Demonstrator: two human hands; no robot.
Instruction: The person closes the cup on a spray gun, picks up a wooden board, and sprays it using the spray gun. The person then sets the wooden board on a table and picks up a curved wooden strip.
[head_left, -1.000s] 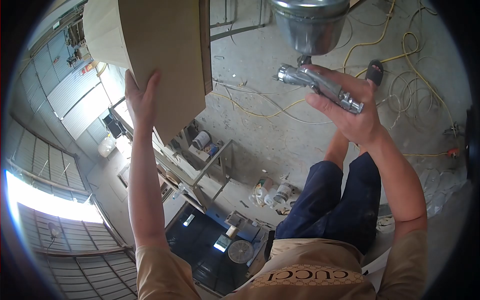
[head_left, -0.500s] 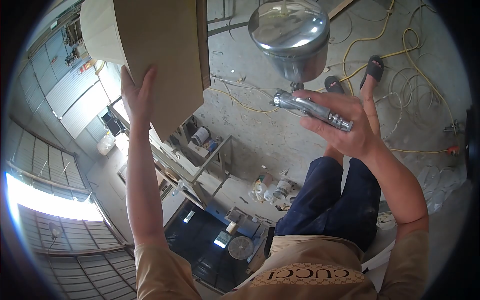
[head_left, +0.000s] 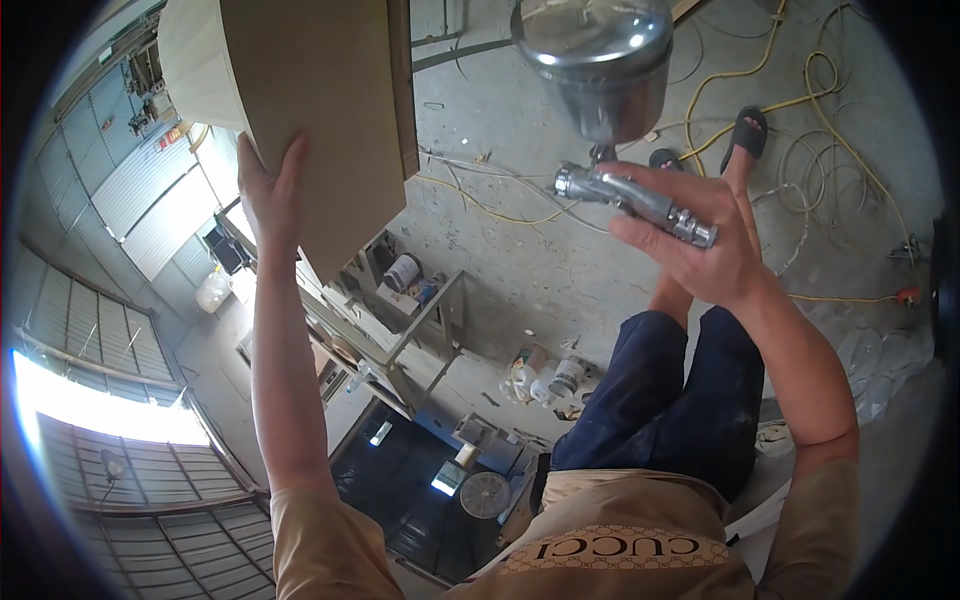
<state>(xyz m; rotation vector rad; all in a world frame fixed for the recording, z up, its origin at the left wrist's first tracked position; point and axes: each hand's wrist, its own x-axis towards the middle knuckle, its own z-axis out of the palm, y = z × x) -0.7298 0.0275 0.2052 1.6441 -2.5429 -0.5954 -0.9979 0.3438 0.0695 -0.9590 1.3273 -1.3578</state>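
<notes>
A large tan wooden panel (head_left: 320,110) with a pale curved part beside it fills the upper left. My left hand (head_left: 268,195) grips its lower left edge, thumb on the flat face and fingers at the edge, partly hidden. My right hand (head_left: 695,225) is wrapped round the handle of a metal spray gun (head_left: 640,198), right of the panel and apart from it. Above the gun sits its shiny metal cup (head_left: 600,85). The nozzle faces left, toward the panel.
A yellow hose (head_left: 822,80) and thin cables lie over the concrete floor at right. Below the panel is a metal frame stand (head_left: 430,320) with cans. Several containers (head_left: 545,378) stand on the floor, near a fan (head_left: 485,495). Plastic sheeting (head_left: 870,370) lies at right.
The spray gun and my right hand came down and tilted, then rose slightly to the right. The panel and my left hand have shifted a little left.
</notes>
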